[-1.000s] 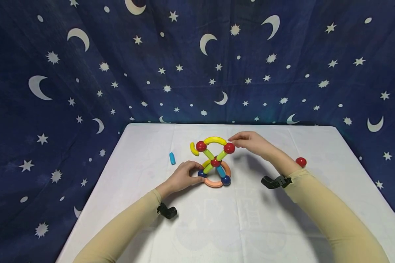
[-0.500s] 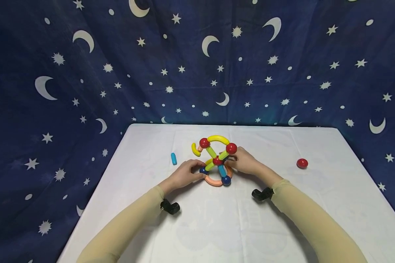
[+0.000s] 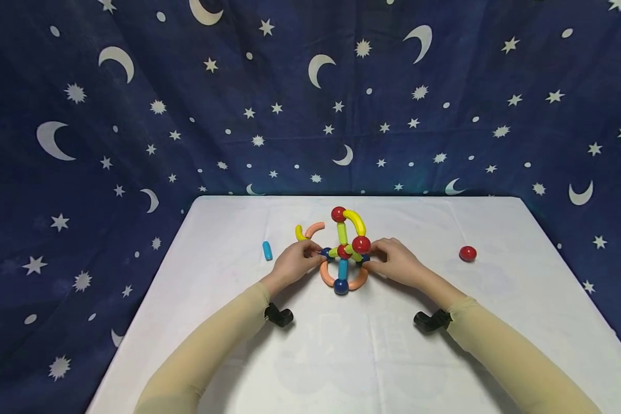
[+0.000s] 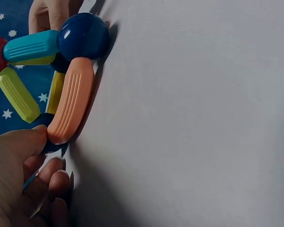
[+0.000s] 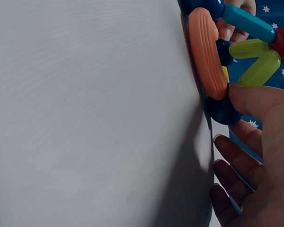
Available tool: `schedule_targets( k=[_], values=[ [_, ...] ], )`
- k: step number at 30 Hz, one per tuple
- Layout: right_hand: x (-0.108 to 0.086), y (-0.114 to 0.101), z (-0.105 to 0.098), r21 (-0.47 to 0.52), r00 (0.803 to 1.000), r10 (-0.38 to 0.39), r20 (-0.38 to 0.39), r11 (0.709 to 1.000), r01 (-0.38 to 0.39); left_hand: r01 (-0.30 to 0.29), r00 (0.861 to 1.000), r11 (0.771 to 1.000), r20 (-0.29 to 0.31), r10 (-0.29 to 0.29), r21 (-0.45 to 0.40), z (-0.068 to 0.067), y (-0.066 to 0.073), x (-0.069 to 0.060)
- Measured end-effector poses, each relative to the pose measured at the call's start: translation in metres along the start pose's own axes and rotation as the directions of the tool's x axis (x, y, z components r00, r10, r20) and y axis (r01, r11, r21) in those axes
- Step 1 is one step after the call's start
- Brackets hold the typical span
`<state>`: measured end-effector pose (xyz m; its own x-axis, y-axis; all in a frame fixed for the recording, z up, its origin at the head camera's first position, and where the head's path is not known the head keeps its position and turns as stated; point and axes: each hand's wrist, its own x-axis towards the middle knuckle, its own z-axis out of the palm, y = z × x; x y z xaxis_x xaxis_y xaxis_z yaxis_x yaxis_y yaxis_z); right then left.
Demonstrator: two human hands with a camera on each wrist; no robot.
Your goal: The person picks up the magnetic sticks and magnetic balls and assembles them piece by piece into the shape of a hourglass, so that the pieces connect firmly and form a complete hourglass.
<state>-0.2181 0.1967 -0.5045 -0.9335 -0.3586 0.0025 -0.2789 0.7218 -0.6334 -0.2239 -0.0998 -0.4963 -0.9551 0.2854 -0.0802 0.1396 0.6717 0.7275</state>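
Note:
A structure of rods and balls stands on the table between both hands. Its base has orange curved rods and a front dark blue ball; a blue rod rises to a central red ball. Above, a yellow curved rod joins two red balls. My left hand pinches the left blue ball, thumb on it in the left wrist view. My right hand pinches the right blue ball between thumb and finger.
Behind my left hand lie a yellow curved piece and an orange curved piece. A short blue rod lies at the left, a red ball at the right. A starry cloth hangs behind the white table.
The structure has turned, bringing a blue ball to the front middle. My right hand has left the upper red ball and come down to a base ball. My left hand stays at the left base ball.

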Motion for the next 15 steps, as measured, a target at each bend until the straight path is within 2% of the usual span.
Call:
schedule_targets(
  k=[3,5,7,9,12,15],
  values=[
    [-0.004,0.000,0.002,0.011,1.000,0.016,-0.001,1.000,-0.016,-0.005,1.000,0.999,-0.012,0.005,0.043,-0.003,0.001,-0.002],
    [-0.005,0.000,0.003,0.014,1.000,0.018,0.000,1.000,-0.018,-0.014,0.999,0.995,-0.049,0.018,0.095,-0.010,0.001,-0.006],
    [-0.006,-0.001,0.003,0.024,1.000,0.021,0.001,0.999,-0.021,-0.014,0.992,0.984,-0.119,0.036,0.177,-0.024,-0.001,-0.011],
    [-0.007,0.000,0.002,0.034,1.000,0.026,0.001,0.999,-0.026,0.020,0.980,0.962,-0.194,0.034,0.271,-0.044,-0.007,-0.015],
    [-0.007,0.000,0.000,0.060,0.999,0.041,0.007,0.997,-0.041,0.146,0.970,0.917,-0.236,-0.059,0.372,-0.076,-0.021,-0.019],
    [-0.008,0.002,-0.001,0.080,0.998,0.053,0.015,0.995,-0.054,0.271,0.958,0.880,-0.197,-0.208,0.389,-0.098,-0.038,-0.023]
  ],
)
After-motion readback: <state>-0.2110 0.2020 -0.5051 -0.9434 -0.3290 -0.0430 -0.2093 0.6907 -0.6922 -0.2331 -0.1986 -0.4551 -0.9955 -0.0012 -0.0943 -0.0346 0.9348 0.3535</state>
